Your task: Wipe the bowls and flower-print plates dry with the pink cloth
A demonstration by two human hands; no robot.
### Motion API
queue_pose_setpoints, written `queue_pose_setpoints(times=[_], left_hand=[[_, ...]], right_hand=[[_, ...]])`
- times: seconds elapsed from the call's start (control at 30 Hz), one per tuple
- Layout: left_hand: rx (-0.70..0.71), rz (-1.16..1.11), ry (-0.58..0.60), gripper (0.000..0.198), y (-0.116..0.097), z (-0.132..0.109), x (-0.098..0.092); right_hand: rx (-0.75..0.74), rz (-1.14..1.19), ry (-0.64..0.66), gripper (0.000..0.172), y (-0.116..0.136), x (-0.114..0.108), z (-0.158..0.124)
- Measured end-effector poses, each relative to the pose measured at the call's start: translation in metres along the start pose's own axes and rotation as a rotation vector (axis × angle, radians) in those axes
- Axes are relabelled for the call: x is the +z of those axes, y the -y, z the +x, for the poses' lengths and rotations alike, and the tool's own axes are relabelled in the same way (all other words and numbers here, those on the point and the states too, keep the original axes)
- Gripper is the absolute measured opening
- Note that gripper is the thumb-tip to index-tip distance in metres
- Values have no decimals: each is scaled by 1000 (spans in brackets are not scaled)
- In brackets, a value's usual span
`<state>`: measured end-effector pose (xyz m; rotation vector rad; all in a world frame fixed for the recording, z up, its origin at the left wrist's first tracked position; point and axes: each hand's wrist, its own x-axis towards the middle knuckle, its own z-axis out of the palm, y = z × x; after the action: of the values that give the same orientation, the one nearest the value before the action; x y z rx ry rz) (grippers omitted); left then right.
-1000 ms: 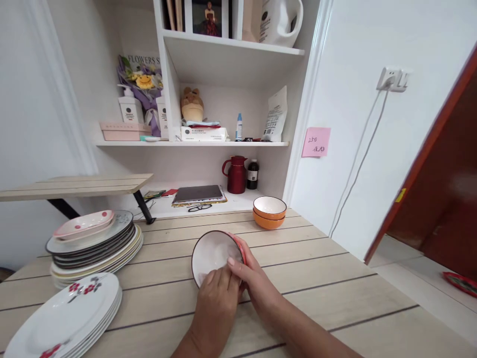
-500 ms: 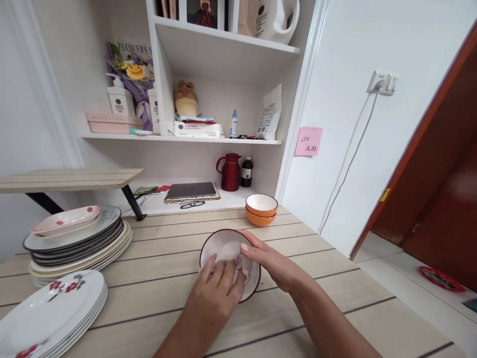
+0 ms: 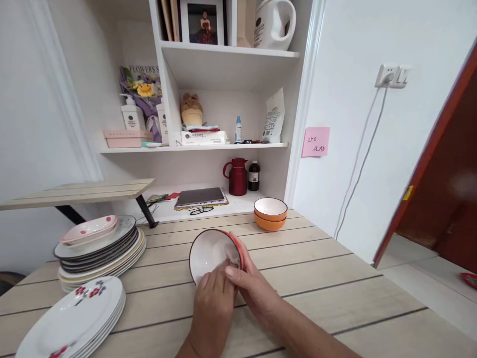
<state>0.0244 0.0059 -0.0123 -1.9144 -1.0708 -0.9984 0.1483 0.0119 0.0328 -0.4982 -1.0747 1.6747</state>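
Observation:
A small bowl (image 3: 208,251), red-orange outside and white inside with a dark rim, is tilted toward me over the wooden table (image 3: 335,293). My right hand (image 3: 253,288) grips its right rim, thumb over the edge. My left hand (image 3: 214,301) presses a pale cloth (image 3: 231,257) against the bowl's inner wall, its fingers curled on the cloth.
Two stacked orange bowls (image 3: 270,213) sit at the table's far edge. A tall pile of mixed plates (image 3: 99,246) with a pink dish on top stands at left, and a stack of white flowered plates (image 3: 74,318) lies nearer. Shelves hold a red jug (image 3: 236,176) and bottles.
The bowl was tipped flatter half a second ago and is now tilted back up toward me. My left hand has shifted inside it with the cloth.

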Motion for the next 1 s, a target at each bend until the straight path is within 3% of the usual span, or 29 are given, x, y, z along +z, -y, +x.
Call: queue_pose_setpoints(times=[0.13, 0.23, 0.43, 0.67, 0.83, 1.0], left_hand=[[36, 0, 11, 27, -2, -3, 4], [83, -29, 50, 29, -3, -4, 6], [229, -73, 81, 35, 2, 2, 2], [311, -67, 41, 24, 1, 4, -5], [346, -18, 26, 30, 2, 0, -6], [209, 25, 26, 27, 3, -1, -3]], right_hand=[[76, -41, -176, 66, -8, 1, 3], [169, -102, -223, 58, -1, -7, 6], [149, -229, -133, 59, 31, -27, 6], [290, -478, -22, 61, 61, -52, -1], [287, -374, 3, 66, 52, -52, 0], [139, -119, 143, 68, 33, -37, 4]])
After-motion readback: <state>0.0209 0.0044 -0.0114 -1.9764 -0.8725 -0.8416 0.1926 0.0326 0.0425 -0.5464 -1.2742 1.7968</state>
